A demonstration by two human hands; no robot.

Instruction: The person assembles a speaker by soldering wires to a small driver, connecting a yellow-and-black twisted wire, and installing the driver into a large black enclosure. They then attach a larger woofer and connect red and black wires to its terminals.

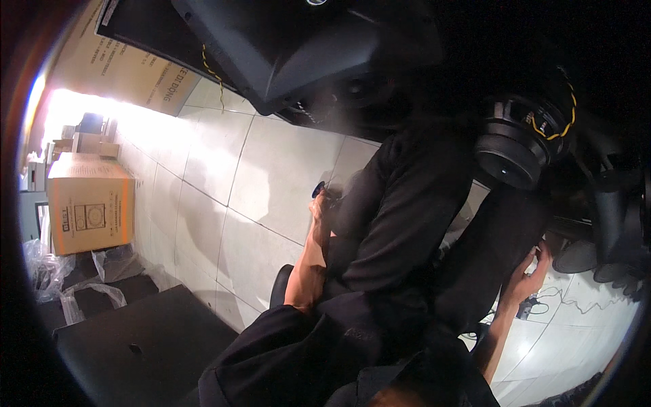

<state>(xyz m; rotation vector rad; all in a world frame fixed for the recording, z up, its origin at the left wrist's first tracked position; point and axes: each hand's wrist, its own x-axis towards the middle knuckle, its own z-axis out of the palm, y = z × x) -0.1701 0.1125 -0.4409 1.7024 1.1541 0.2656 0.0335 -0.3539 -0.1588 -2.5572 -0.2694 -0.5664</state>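
My left hand (321, 204) is beside my bent left knee, low over the tiled floor. Its fingers are closed round a small dark blue thing (319, 188) with a rounded end; its kind cannot be made out. On the far side of my right leg, my right hand (532, 277) is held near the floor, its fingers loosely bent and a little apart, with nothing visible in them. Thin cables (540, 304) lie on the tiles beside that hand. A round black speaker driver (510, 152) with a yellow-and-black wire (574, 112) sits above my right knee.
A large black cabinet (298, 51) fills the top, with a twisted yellow wire (213, 70) hanging off it. Cardboard boxes (91, 203) stand at the left, near clear plastic wrap (51, 271) and a black panel (146, 339). Dark rounded objects (575, 257) are at the right.
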